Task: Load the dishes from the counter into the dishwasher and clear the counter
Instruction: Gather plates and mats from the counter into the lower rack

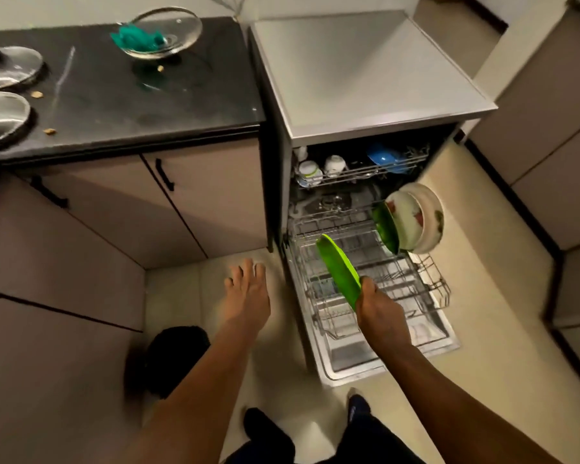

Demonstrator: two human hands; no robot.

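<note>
The black counter (114, 105), far beyond the left fingers (245, 269), carries two lids (9, 67), crumbs (49, 131) and a glass lid (163, 31) over something teal (136, 38).

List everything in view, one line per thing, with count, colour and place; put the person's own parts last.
Glass lids: three, clear with metal rims, on the black counter; the far one lies upturned.
Teal item: one, in the upturned lid.
Crumbs: a few, tan, on the counter.
Dishwasher: one, grey top, door open.
Upper rack: white cups, blue dish.
Lower rack: pulled out; green plate and floral white bowls at its far right.
Green plate in hand: one, over the lower rack.
Left hand: fingers spread, holds nothing.
Right hand: grip on the green plate's edge.
</note>
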